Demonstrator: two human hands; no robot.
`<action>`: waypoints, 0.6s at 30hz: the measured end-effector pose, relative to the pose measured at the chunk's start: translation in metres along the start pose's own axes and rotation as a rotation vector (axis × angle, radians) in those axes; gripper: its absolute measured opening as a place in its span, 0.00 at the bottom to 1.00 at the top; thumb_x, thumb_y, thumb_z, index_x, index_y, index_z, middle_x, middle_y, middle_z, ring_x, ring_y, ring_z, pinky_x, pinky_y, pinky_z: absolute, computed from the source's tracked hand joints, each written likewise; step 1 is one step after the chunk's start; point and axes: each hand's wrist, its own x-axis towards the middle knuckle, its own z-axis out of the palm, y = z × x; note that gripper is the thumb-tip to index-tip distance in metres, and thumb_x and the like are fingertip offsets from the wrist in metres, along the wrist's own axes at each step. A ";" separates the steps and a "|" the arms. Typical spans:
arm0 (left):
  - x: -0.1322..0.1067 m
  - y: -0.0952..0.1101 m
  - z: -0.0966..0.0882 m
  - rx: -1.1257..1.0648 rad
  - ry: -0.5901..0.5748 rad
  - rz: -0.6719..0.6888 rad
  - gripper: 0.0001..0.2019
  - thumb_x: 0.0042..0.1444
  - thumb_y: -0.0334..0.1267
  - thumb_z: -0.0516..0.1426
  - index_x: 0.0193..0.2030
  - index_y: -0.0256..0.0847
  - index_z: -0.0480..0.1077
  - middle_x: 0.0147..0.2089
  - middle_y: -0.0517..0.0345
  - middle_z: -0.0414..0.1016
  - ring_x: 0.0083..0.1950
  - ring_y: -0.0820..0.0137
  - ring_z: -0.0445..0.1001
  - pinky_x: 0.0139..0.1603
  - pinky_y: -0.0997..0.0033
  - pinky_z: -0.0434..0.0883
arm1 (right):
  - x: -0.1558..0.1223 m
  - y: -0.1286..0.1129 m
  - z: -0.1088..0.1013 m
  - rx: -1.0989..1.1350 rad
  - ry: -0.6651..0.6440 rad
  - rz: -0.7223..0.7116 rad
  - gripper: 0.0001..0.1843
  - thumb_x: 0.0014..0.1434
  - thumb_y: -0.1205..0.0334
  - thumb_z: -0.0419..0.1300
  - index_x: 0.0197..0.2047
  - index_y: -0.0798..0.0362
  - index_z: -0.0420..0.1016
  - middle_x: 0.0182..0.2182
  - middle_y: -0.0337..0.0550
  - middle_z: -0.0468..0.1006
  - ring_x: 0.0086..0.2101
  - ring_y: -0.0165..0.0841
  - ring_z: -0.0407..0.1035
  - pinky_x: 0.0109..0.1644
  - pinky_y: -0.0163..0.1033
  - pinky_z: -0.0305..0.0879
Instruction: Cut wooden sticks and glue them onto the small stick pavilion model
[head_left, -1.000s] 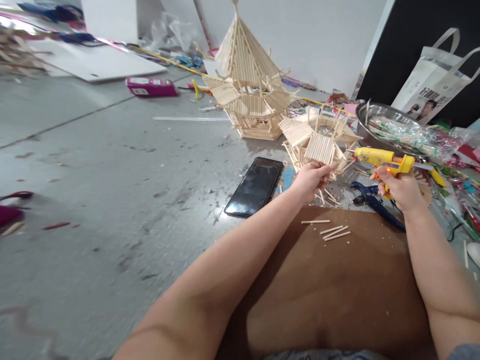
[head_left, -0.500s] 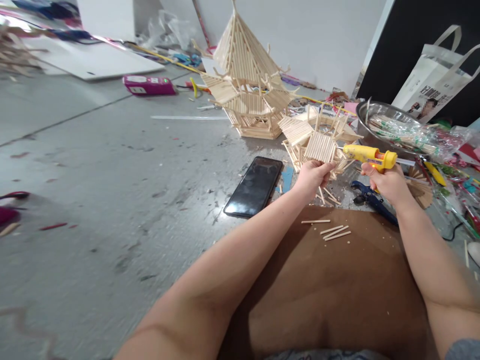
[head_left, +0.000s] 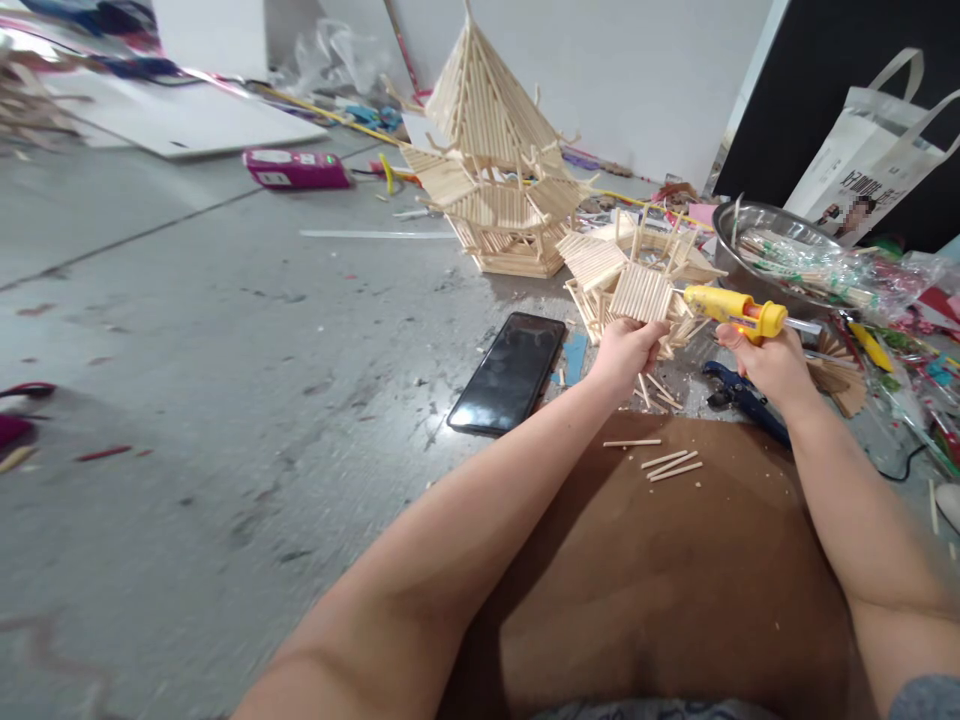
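Observation:
My right hand is wrapped round the handle of a yellow hot glue gun, with a clear glue stick jutting from its back. The gun's nozzle points left, at the right edge of a slatted roof panel. That panel is part of a small wooden-stick model on the floor. My left hand is closed in a pinch at the panel's lower edge; the fingers cover the spot they grip. Several short wooden sticks lie on a brown sheet in front of me.
Behind stands a taller stick pagoda. A black phone lies left of my left hand, and a dark blue cutter below the glue gun. To the right are a metal bowl of wrapped sticks and a white bag. A purple power strip is farther left.
My right hand and the glue gun have shifted slightly left, and more of the glue stick shows behind the gun. The left hand holds its place at the panel.

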 end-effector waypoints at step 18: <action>-0.003 0.004 0.002 -0.096 -0.005 -0.073 0.12 0.49 0.32 0.54 0.17 0.36 0.62 0.08 0.68 0.55 0.10 0.83 0.51 0.12 0.78 0.49 | -0.002 -0.003 0.002 0.013 -0.023 0.106 0.22 0.49 0.40 0.54 0.26 0.52 0.71 0.16 0.41 0.68 0.27 0.36 0.68 0.32 0.39 0.62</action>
